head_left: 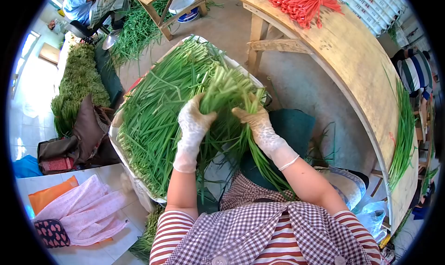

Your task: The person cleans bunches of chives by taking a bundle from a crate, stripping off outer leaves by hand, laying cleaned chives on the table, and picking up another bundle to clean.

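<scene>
A bunch of green chives [225, 90] with pale cut ends is held up in front of me, its top blurred by motion. My left hand [194, 120], in a whitish glove, is closed round the bunch's left side, with the fingers partly hidden behind the leaves. On the other side my right hand [256, 121], gloved too, is closed on chive stalks whose long leaves hang down past my wrist. Both hands are over the right part of a large white-rimmed crate [113, 134], heaped with more chives [155, 112].
At right a curved wooden table [343, 47] carries red ties [301, 4] and a row of chives [402, 137]. Bundled greens [79, 79] lie at left; a pink cloth [88, 209] is lower left. A bucket [183, 5] and a seated person [79, 8] are farther back.
</scene>
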Action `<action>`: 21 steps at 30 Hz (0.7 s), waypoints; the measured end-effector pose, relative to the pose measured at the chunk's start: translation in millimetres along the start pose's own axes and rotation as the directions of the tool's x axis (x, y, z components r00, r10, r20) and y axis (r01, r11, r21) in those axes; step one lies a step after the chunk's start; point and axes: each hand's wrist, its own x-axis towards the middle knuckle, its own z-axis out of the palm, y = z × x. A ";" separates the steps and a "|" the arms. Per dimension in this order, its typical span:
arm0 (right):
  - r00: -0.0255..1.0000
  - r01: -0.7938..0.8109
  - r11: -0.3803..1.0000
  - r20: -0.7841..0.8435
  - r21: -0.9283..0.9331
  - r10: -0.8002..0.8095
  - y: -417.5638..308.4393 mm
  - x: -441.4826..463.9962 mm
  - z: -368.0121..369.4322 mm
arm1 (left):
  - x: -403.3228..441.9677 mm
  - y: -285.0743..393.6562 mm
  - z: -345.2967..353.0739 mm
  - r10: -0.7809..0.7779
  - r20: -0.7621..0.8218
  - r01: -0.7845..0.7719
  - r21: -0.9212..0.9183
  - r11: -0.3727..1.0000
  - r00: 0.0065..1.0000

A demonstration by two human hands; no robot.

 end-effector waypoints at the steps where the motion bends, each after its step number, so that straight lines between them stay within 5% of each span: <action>1: 0.998 0.057 0.994 0.014 -0.098 -0.056 -1.7 -1.1 10.4 | -9.8 7.1 2.9 0.127 -0.101 -0.120 0.066 0.991 0.987; 3: 0.994 0.110 0.973 0.022 -0.205 -0.108 -14.9 8.9 20.9 | -15.3 21.4 23.6 0.347 -0.146 -0.329 0.136 0.935 0.926; 5: 0.998 0.066 0.982 0.001 -0.178 -0.067 -26.2 18.8 36.5 | -26.8 12.5 37.8 0.356 -0.051 -0.329 0.284 0.901 0.933; 9: 0.999 -0.007 0.998 0.032 0.070 0.004 -10.1 32.8 11.7 | -21.5 8.5 11.9 0.296 -0.076 -0.305 -0.188 0.934 0.952; 10: 0.997 0.066 0.998 0.049 0.003 -0.066 -9.0 28.8 8.8 | -17.7 5.7 10.0 0.259 -0.063 -0.266 -0.237 0.934 0.964; 13: 0.970 0.241 0.955 0.078 -0.170 -0.231 1.0 20.2 5.4 | -5.1 -2.1 13.0 0.296 0.019 -0.296 -0.026 0.955 0.955; 16: 0.930 0.366 0.879 0.109 -0.304 -0.350 2.9 20.9 10.1 | -5.5 -7.3 28.3 0.336 0.066 -0.321 -0.177 0.931 0.940; 19: 0.979 0.196 0.897 0.034 -0.396 -0.199 -1.5 35.4 12.6 | -2.1 -15.7 35.2 0.336 0.079 -0.310 -0.236 0.921 0.939; 21: 0.969 0.245 0.941 0.088 -0.236 -0.230 -4.9 32.8 14.4 | 7.4 -24.4 34.0 0.382 0.071 -0.356 -0.244 0.902 0.921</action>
